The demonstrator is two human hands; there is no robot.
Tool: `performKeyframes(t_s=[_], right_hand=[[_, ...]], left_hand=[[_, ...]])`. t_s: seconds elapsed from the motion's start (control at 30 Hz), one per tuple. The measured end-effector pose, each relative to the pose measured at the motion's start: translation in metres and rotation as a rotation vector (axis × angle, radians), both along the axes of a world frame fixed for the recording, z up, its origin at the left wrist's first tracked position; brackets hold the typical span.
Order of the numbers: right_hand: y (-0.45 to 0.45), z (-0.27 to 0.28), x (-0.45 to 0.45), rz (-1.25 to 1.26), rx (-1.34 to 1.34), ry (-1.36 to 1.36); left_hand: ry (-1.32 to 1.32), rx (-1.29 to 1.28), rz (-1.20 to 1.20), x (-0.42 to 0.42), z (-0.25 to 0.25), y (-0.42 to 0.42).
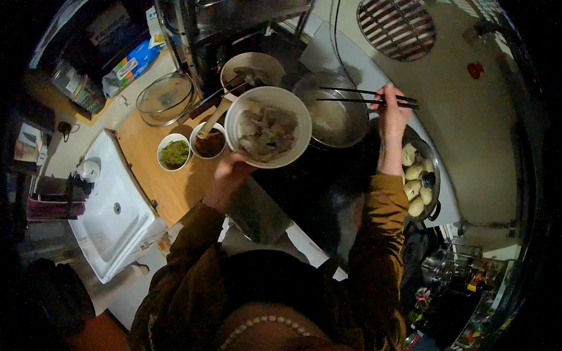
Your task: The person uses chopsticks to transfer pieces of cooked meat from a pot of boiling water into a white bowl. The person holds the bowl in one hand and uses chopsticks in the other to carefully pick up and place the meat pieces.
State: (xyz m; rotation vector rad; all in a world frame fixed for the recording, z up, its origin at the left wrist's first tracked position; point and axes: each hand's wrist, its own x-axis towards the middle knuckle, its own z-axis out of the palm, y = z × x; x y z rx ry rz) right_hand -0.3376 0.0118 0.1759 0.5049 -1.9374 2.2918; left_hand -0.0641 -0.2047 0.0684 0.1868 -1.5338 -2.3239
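My left hand (230,177) grips the rim of a large white bowl (270,127), which holds pale greyish pieces that look like meat. A pair of dark chopsticks (366,97) is held in my right hand (393,112), their tips pointing left over a metal pan (336,116) with cloudy liquid. Left of the bowl stand a small white cup of chopped green food (174,152) and another with a reddish-brown paste (210,142), a wooden-handled utensil (215,116) leaning in it. Behind the bowl a beige pot (252,72) holds something dark.
A round glass lid (165,100) lies on the wooden board (153,180). At the left is a white sink (116,208). Beyond my right forearm, a covered pan (421,180) holds several pale, rounded dough pieces. A metal rack (246,19) stands at the back.
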Motion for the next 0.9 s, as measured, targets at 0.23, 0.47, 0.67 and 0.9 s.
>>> performKeyframes(t_s=[0.23, 0.47, 0.67, 0.9], right_hand=[[0.025, -0.107, -0.034, -0.136, 0.781, 0.032], [-0.017, -0.139, -0.003, 0.094, 0.562, 0.051], [-0.041, -0.143, -0.003, 0.102, 0.441, -0.055], [-0.05, -0.18, -0.029, 0.158, 0.071, -0.173]], left_hand=[[-0.153, 0.494, 0.042, 0.03, -0.021, -0.031], [-0.04, 0.708, 0.018, 0.036, -0.039, -0.039], [-0.088, 0.659, 0.082, 0.037, -0.023, -0.031], [-0.058, 0.685, 0.052, 0.034, -0.043, -0.036]])
